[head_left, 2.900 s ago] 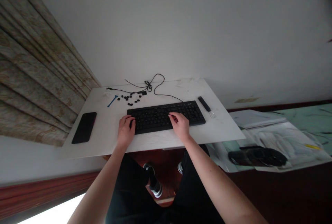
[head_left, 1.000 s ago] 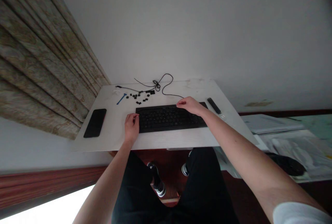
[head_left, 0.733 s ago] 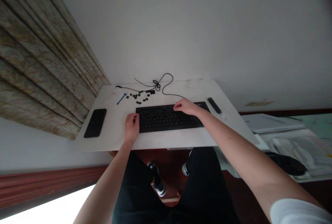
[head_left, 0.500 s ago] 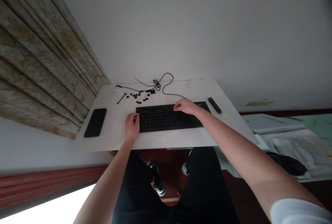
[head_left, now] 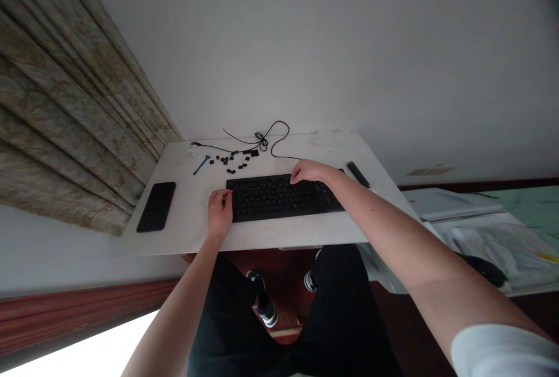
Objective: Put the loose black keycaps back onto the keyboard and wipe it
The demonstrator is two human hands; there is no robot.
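Observation:
A black keyboard (head_left: 271, 199) lies flat on the white table (head_left: 262, 236). Its left end is gripped by my left hand (head_left: 220, 211), thumb and fingers curled at the edge. My right hand (head_left: 307, 172) comes in over the upper keys, thumb and fingers pinched together at the top rows. Whatever those fingertips hold, if anything, is too small to make out. Behind the keyboard several loose black keycaps (head_left: 225, 161) are scattered, with a blue stick-like tool (head_left: 201, 165) to their left. My right forearm hides the keyboard's right end.
A black phone (head_left: 156, 207) rests at the table's left side. Along the back runs a bundled black cable (head_left: 262, 141). A dark elongated object (head_left: 358, 173) lies right of the keyboard, partly behind my forearm. Curtains (head_left: 87, 103) hang at the left, and a wall (head_left: 305, 45) stands behind.
My right hand stays pinched over the upper keys, its wrist slightly more raised and bent. My left hand keeps its place at the keyboard's end. The whole view has shifted slightly.

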